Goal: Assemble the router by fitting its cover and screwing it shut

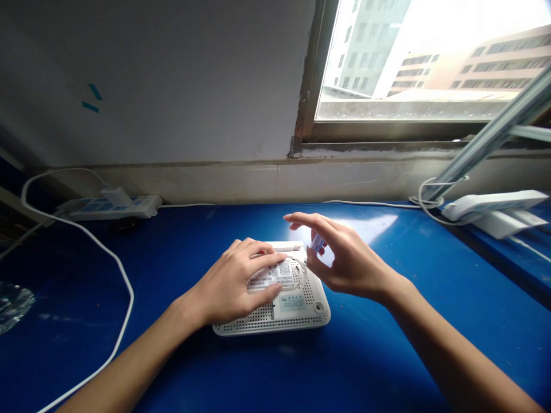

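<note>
A white router [249, 321] with vent holes lies underside up on the blue tabletop, a printed label [269, 278] and a pale sticker [291, 303] on it. My left hand [235, 281] rests flat across its left part, thumb and fingers spread, covering some of the label. My right hand [350, 255] is raised at the router's right back corner, its index finger stretched out to the left. Against its curled lower fingers is a small translucent bluish-purple piece [317, 243], whose kind I cannot make out. A white bar-shaped part [284, 246] shows along the router's back edge.
A power strip [146, 206] with a plugged-in adapter stands back left, and its white cable [123, 269] runs down the left side. More white plugs [495, 215] and a coiled cord lie right, beside a metal strut [486, 137]. A tiled wall and window bound the back.
</note>
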The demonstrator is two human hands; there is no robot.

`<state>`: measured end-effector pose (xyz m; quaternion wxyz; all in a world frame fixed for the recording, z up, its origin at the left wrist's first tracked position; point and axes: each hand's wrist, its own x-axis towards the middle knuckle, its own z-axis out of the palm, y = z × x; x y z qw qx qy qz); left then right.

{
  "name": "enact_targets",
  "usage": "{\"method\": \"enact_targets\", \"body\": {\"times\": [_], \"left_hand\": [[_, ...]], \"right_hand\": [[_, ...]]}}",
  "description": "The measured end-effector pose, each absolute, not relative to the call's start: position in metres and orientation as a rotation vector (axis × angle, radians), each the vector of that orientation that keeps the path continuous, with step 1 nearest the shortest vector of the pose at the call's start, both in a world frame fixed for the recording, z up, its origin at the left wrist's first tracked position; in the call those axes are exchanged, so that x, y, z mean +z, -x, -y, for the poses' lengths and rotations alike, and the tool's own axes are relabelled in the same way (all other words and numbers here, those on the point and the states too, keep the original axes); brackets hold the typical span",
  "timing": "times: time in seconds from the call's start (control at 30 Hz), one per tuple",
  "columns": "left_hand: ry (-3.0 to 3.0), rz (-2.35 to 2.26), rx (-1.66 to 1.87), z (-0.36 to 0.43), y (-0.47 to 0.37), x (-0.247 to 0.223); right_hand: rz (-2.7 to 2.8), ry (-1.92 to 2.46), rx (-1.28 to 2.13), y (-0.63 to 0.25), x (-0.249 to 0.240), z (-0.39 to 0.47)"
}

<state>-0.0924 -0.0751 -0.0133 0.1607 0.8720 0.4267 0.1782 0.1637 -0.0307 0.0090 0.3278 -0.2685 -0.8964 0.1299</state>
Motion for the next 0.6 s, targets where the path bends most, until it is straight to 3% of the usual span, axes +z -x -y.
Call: {"method": "enact_targets", "body": {"times": [0.2, 0.4, 0.6], "left_hand": [[-2.485, -1.221, 0.514, 0.0755, 0.0924, -0.0126], [-2.490, -1.219, 0.517, 0.0762, 0.0923, -0.0123], [-2.476, -1.221, 0.509, 0.0755, 0.0921, -0.0125]], "right_hand": [[2.321, 0.771, 0.256, -0.1624, 0.0070, 0.0302], [2.358, 0.716, 0.389, -0.1624, 0.0102, 0.0311], [2.314, 0.782, 0.256, -0.1623, 0.0069, 0.0293]]}}
